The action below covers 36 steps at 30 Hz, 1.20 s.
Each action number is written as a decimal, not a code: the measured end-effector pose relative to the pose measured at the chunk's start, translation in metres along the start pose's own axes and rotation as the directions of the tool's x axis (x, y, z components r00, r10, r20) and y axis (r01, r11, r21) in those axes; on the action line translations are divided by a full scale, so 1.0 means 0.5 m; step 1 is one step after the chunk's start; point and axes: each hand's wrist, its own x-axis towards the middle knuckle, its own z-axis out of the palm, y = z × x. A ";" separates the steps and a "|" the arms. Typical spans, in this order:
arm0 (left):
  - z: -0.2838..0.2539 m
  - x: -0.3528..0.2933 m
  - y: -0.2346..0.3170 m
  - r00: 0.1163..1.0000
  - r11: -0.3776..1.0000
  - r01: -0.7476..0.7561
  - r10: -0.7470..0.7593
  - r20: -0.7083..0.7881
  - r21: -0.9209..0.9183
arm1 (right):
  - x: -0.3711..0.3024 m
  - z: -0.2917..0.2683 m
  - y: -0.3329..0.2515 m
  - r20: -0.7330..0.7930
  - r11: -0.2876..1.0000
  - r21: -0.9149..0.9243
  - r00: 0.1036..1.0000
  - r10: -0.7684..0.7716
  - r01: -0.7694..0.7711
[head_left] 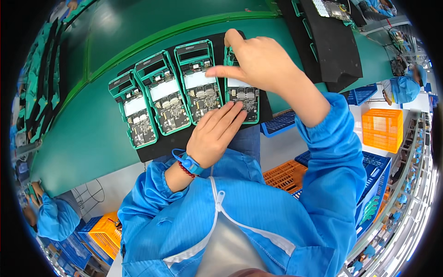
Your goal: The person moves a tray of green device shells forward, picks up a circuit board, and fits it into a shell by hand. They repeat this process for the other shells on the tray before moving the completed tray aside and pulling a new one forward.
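Observation:
Several green-framed devices with bare circuit boards, white panels and dark upper ends lie side by side on a black mat (159,150). My left hand (211,138), fingers stretched out flat, rests at the near ends of the third device (201,93) from the left and the rightmost device (250,109). My right hand (263,62) reaches over the far end of the rightmost device. Its index finger bends at that frame's far edge, and its thumb sticks out left over the third device. Its other fingers are hidden. A blue wrist strap (190,164) circles my left wrist.
The green table (87,138) has a raised green strip along its far side. Black sheets (336,57) with more boards lie at the right. Orange crates (382,130) and blue crates (378,171) stand beyond the table. Co-workers in blue sit at left and right.

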 end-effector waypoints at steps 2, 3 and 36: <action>0.001 0.003 0.000 0.999 1.000 -0.010 0.008 0.045 0.030 | 0.005 0.023 0.022 -0.115 0.997 -0.057 0.992 -0.055 0.049; 0.003 0.003 -0.003 0.999 0.999 -0.013 0.011 0.053 0.035 | 0.012 0.031 0.036 -0.227 0.988 -0.118 0.966 -0.124 0.099; -0.093 -0.121 -0.016 0.744 -0.568 0.086 -0.510 0.432 -0.819 | -0.174 -0.042 -0.142 0.091 0.231 0.951 0.901 0.424 -0.205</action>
